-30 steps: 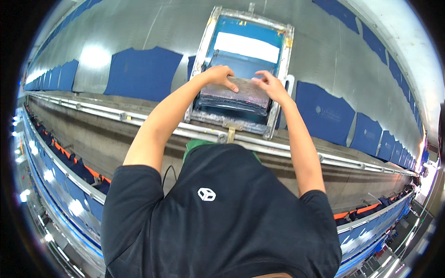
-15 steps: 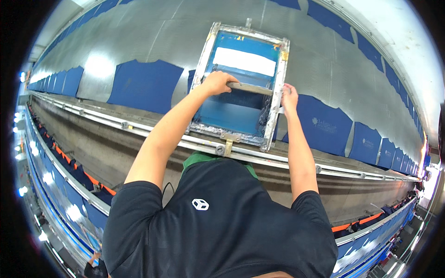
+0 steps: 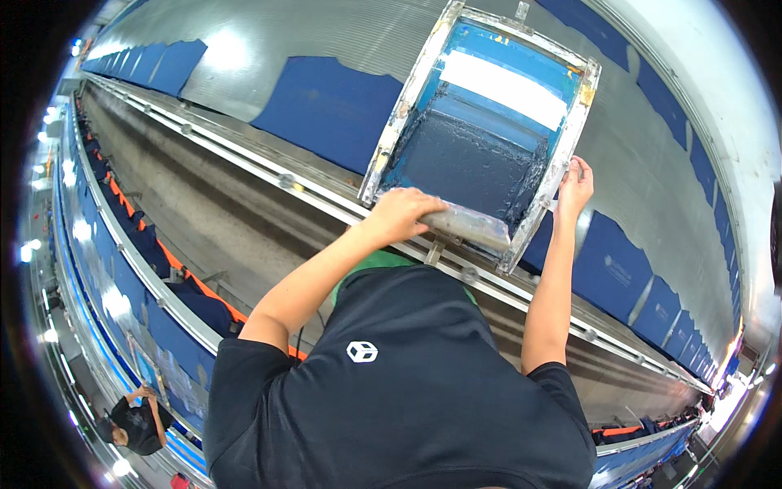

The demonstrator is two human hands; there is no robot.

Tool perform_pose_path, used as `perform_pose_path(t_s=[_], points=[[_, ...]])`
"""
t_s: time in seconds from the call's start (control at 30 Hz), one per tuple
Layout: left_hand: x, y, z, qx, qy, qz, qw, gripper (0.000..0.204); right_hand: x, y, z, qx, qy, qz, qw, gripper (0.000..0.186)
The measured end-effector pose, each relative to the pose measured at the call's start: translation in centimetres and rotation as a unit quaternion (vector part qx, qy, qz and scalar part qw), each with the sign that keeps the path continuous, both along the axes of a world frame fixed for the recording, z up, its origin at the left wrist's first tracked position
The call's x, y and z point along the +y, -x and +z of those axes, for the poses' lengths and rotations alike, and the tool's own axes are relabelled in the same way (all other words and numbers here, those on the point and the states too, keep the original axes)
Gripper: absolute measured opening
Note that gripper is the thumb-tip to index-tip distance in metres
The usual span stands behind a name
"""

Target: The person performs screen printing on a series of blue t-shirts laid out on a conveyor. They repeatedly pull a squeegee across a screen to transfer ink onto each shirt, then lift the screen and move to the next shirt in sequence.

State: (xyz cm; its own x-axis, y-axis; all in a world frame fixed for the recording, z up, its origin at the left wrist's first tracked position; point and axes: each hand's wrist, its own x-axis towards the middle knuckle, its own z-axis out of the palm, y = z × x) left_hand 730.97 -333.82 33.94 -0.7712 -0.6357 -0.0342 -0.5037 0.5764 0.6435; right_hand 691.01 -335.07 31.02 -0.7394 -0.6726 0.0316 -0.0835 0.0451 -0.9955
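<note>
A screen-printing frame (image 3: 411, 99) with blue mesh lies on the long table in front of me. Dark ink (image 3: 464, 163) coats the nearer part of its mesh, and a white strip (image 3: 505, 88) crosses the farther part. My left hand (image 3: 405, 216) is closed round the left end of a squeegee (image 3: 472, 224), which spans the frame's near end at a tilt. At the frame's right rail, my right hand (image 3: 576, 189) has its fingers curled against the outer edge; their exact grip is partly hidden.
Navy fabric pieces (image 3: 330, 106) lie in a row along the silvery tabletop (image 3: 350, 37), continuing on the right. A metal rail (image 3: 285, 181) follows the table's near edge. Behind me on the left runs another table with an orange strip (image 3: 175, 261), where another person (image 3: 140, 420) stands.
The squeegee has come from mid-frame to the near end with my left hand, and dark ink now shows across the mesh behind it. My view has turned, shifting the frame rightward in the picture.
</note>
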Motion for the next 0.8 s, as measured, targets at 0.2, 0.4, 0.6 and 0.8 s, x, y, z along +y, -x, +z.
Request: perform_pose_path(t_s=[0.2, 0.4, 0.6, 0.8], points=[[-14.0, -18.4, -1.6, -0.079, 0.171, 0.069, 0.980, 0.034, -10.1, -19.1, -5.6, 0.000, -0.020, -0.017, 1.000, 0.013], [-21.0, -28.0, -1.7, -0.126, 0.126, 0.036, 0.983, 0.031, -15.2, -28.1, -8.6, 0.057, -0.077, -0.025, 0.995, 0.018], [-20.7, -29.2, -1.4, -0.124, 0.109, 0.015, 0.986, 0.037, -15.5, -29.1, -7.5, 0.117, -0.144, -0.055, 0.981, 0.021], [-24.4, -27.6, -1.1, -0.031, 0.104, 0.016, 0.994, 0.033, -15.2, -29.4, -7.9, 0.153, -0.155, -0.021, 0.976, 0.030]])
